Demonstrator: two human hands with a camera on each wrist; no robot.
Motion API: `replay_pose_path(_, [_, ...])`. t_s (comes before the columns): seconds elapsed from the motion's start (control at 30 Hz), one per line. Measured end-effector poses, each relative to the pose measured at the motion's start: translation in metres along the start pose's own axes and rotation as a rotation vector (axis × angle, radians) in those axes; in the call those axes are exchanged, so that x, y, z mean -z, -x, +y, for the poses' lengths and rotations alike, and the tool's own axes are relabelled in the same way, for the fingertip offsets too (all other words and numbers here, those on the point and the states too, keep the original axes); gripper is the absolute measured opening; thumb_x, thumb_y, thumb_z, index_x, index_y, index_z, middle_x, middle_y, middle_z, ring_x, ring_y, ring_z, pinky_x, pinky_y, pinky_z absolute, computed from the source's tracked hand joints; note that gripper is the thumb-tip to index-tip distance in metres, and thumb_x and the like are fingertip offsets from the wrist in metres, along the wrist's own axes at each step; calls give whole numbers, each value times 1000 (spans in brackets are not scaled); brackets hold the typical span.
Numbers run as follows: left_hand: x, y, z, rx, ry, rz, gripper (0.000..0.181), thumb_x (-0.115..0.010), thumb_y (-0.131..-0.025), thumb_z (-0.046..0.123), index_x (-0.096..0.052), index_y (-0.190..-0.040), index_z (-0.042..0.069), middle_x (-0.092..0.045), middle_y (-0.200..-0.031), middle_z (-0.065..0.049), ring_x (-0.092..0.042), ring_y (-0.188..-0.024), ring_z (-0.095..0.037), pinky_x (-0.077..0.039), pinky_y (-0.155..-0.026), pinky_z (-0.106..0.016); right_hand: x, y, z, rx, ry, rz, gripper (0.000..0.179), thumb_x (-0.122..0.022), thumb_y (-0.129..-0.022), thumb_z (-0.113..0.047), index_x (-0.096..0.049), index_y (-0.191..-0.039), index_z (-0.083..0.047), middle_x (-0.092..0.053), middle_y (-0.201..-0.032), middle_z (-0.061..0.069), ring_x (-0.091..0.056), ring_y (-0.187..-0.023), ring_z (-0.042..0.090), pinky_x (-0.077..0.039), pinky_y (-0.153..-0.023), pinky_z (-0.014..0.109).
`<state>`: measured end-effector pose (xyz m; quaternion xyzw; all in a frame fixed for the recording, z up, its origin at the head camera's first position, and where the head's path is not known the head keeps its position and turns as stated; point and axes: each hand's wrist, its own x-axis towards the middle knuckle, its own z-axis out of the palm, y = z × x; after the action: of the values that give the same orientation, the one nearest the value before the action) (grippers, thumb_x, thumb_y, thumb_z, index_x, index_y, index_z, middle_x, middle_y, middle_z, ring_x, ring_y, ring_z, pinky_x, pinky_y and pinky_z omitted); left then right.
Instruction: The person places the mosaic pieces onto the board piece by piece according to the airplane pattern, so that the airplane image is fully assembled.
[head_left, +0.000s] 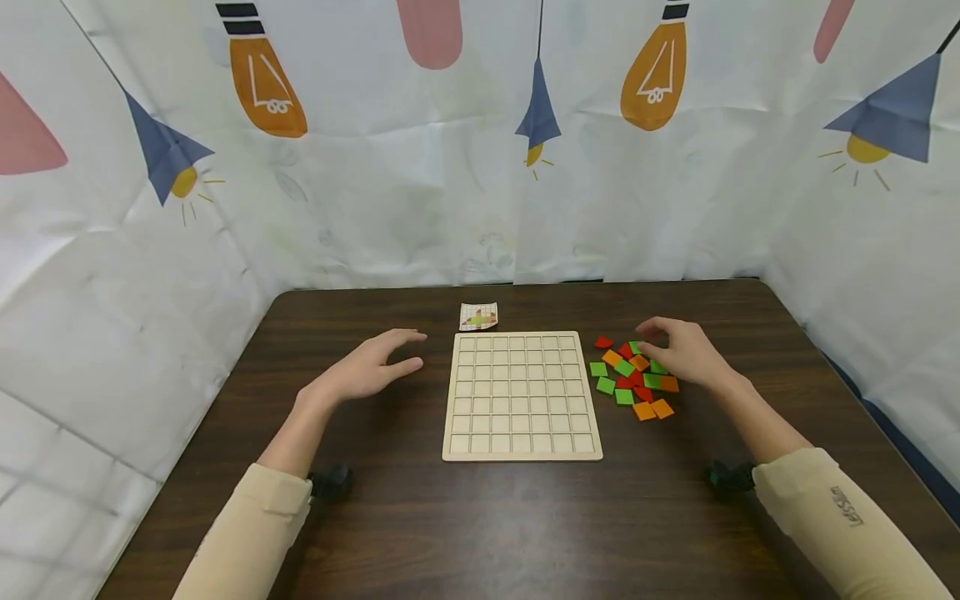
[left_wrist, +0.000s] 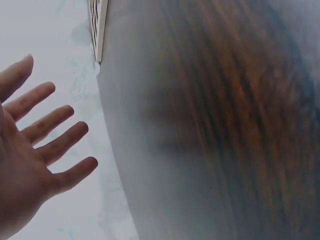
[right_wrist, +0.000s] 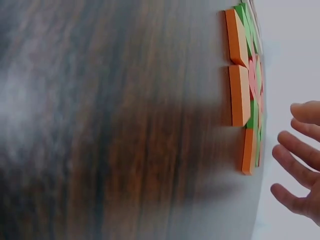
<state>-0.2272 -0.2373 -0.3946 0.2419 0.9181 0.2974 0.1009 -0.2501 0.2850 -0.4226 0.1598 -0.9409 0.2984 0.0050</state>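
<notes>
A pale wooden grid board (head_left: 522, 397) with square recesses lies on the table, between my two hands. To its right is a loose cluster of small red, green and orange tiles (head_left: 624, 397), mostly square, some red ones pointed. My right hand (head_left: 681, 352) hovers over the far right of this cluster, fingers loosely bent. In the right wrist view its fingers (right_wrist: 295, 162) are spread apart with nothing between them, past the orange tiles (right_wrist: 240, 95). Left of the board, my left hand (head_left: 369, 363) is held above the table, fingers extended and spread, holding nothing.
A small paper card (head_left: 478, 317) with a coloured grid picture lies just behind the board. The dark wooden table (head_left: 510, 533) ends at a white patterned curtain (head_left: 420, 208) at the back and sides.
</notes>
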Motion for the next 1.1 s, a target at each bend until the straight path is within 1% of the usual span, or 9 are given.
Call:
replay_pose_path(0.2, [-10, -2, 7, -32, 13, -50, 56, -59, -107, 35, -46, -153, 6, -38, -159, -19, -32, -148, -38, -30, -115, -59, 0, -2, 0, 10, 12, -5, 28, -68, -100, -10, -67, -125, 3, -69, -117, 21, -65, -103, 36, -54, -82, 52])
replay_pose_path(0.37, [-18, -4, 14, -44, -12, -128, 58, -59, -107, 35, -45, -155, 6, -30, -163, -22, -26, -151, -41, -28, -116, -60, 8, -3, 3, -20, 7, -12, 27, -67, -100, -7, -67, -125, 3, -69, -115, 20, -65, -100, 35, -55, -80, 49])
replay_pose_path(0.53, [-22, -5, 22, -15, -35, -196, 64, -59, -106, 37, -38, -159, 8, -18, -168, -19, -16, -153, -42, -25, -116, -64, 11, -4, 8, -54, -5, -17, 28, -66, -101, -8, -66, -126, 4, -68, -114, 22, -65, -100, 37, -55, -83, 53])
replay_pose_path(0.73, [-30, -6, 27, 15, -116, -249, 66, -61, -104, 38, -38, -160, 11, -17, -170, -14, -13, -154, -40, -23, -113, -71, 10, -2, 19, -87, 8, -36, 29, -66, -101, -11, -66, -124, 5, -68, -114, 23, -64, -101, 38, -54, -85, 55])
replay_pose_path(0.8, [-32, -6, 28, 23, -138, -260, 66, -62, -104, 39, -39, -159, 12, -17, -170, -13, -13, -154, -40, -22, -112, -73, 10, -2, 21, -86, 16, -38, 28, -66, -101, -10, -67, -123, 6, -68, -112, 22, -64, -98, 37, -54, -83, 53])
replay_pose_path(0.87, [-34, -6, 28, 31, -153, -273, 66, -62, -103, 41, -40, -159, 13, -17, -170, -12, -13, -154, -40, -21, -111, -75, 10, -2, 23, -84, 24, -47, 27, -66, -100, -9, -67, -122, 7, -68, -106, 20, -61, -92, 35, -53, -77, 49])
replay_pose_path(1.0, [-37, -6, 28, 35, -174, -294, 67, -62, -103, 42, -39, -160, 14, -17, -170, -10, -11, -155, -40, -20, -112, -74, 11, -3, 25, -73, 41, -75, 26, -65, -99, -3, -68, -123, 7, -64, -95, 14, -54, -80, 27, -46, -68, 40])
replay_pose_path(1.03, [-37, -6, 28, 34, -176, -298, 67, -62, -104, 42, -38, -160, 14, -17, -170, -11, -11, -155, -40, -20, -112, -74, 10, -3, 26, -69, 43, -87, 27, -65, -98, -2, -67, -123, 7, -64, -94, 13, -53, -79, 26, -45, -66, 39])
replay_pose_path(1.1, [-38, -5, 30, 24, -173, -301, 68, -63, -103, 41, -38, -160, 12, -18, -170, -12, -10, -154, -43, -19, -113, -73, 9, -3, 27, -58, 44, -107, 28, -65, -98, 0, -67, -124, 7, -65, -99, 15, -52, -76, 24, -44, -65, 37])
